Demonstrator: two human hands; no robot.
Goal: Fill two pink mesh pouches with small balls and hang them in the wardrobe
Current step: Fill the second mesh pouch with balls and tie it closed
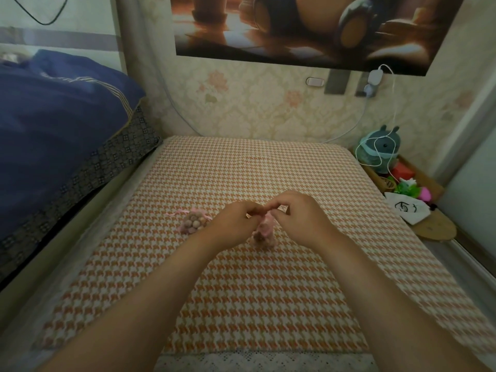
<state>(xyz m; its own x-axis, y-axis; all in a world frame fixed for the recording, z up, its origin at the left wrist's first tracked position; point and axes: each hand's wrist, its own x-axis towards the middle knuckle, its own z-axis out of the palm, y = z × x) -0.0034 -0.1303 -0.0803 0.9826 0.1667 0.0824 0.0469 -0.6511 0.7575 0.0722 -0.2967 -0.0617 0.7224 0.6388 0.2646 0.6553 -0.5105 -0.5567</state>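
Both forearms (150, 304) reach toward twelve o'clock over the houndstooth cloth (268, 304), where left hand (233, 224) and right hand (300, 216) each pinch the neck of an upright pink mesh pouch (267, 221), likely cinching it so its balls (258, 237) stay in. At nine o'clock of them the second pouch (194, 224) lies filled, its ribbon (173, 214) drawn.

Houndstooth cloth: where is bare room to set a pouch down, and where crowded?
Free: the houndstooth cloth from the wall to the hands, the near half down to the lace edge, and the strip right of the right hand. Crowded: the middle, where left hand and right hand pinch the held pouch beside the filled pouch.
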